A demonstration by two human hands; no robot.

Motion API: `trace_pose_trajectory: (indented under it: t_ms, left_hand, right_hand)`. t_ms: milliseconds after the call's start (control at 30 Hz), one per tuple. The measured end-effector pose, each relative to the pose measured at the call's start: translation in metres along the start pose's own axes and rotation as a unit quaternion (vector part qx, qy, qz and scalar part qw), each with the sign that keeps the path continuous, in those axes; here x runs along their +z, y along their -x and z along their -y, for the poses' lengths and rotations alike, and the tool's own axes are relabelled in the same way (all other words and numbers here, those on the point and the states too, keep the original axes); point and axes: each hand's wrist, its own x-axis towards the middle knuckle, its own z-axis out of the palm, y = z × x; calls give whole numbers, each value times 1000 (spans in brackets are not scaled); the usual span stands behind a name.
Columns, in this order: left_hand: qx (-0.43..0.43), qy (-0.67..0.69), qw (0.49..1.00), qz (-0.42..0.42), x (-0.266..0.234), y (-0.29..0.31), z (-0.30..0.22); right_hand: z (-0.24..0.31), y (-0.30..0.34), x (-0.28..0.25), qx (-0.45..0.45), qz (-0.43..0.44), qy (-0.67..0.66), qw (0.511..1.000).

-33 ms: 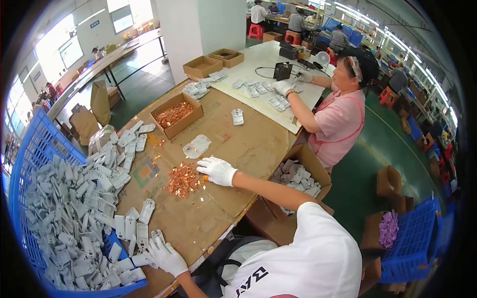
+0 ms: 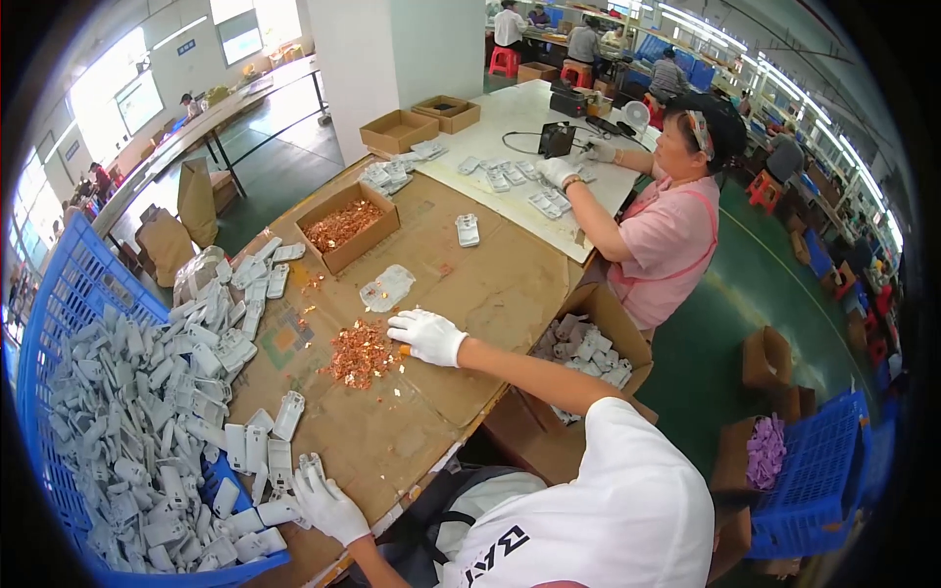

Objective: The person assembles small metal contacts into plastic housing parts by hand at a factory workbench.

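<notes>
Our right hand, in a white knit glove point(image 2: 429, 338), lies palm down at the right side of a loose heap of small, shiny copper-coloured metal pieces point(image 2: 359, 357). Its fingers reach to the heap's edge; we cannot tell whether any piece is pinched under them. Our left hand, in a matching glove point(image 2: 328, 502), has its fingers stretched against the nearest pale grey, hollow plastic shells point(image 2: 279, 463); no firm grip shows, though the hidden fingertips leave us unsure.

To work well here, we would pick from the heap's thin rim, separating 1 piece by fingertip, since knit gloves may drag or snag thin metal. We would take 1 shell by its long sides, lifting it so its neighbours do not slide.

The shells crowd the blue slatted plastic basket point(image 2: 93, 257) and spill onto the brown cardboard sheet point(image 2: 412, 431) under the heap. Its near edge runs just beside our left wrist and under our right forearm, so we should keep sweeps inward. The easier room lies right of the heap; beyond it, the low-walled brown cardboard box point(image 2: 371, 245) of copper-coloured pieces and a crumpled translucent plastic film point(image 2: 387, 288) limit a forward reach.
</notes>
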Motion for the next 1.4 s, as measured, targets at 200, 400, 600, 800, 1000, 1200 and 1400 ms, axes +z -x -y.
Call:
trace_pose_trajectory:
  t_ms: [200,400,600,800,1000,1200,1400]
  left_hand:
    - [-5,161,986,-29,5,1,3]
    - [17,205,977,-48,3,-3,1]
    - [41,248,968,-9,-15,-16,-11]
    - [45,267,962,-41,-31,-30,-15]
    - [-46,397,917,-2,-46,5,-5]
    - [-113,465,878,-3,-66,17,-33]
    - [-26,468,883,5,-70,23,-75]
  right_hand:
    - [-7,-6,1,-12,-31,-34,999]
    - [-35,12,-14,177,-180,-118,960]
    - [-38,24,-5,216,-149,-148,953]
    - [-34,29,-8,230,-170,-236,929]
    - [-37,28,-10,199,-137,-290,926]
    - [-36,31,-9,192,-142,-293,926]
    - [20,21,-19,254,-145,-442,848]
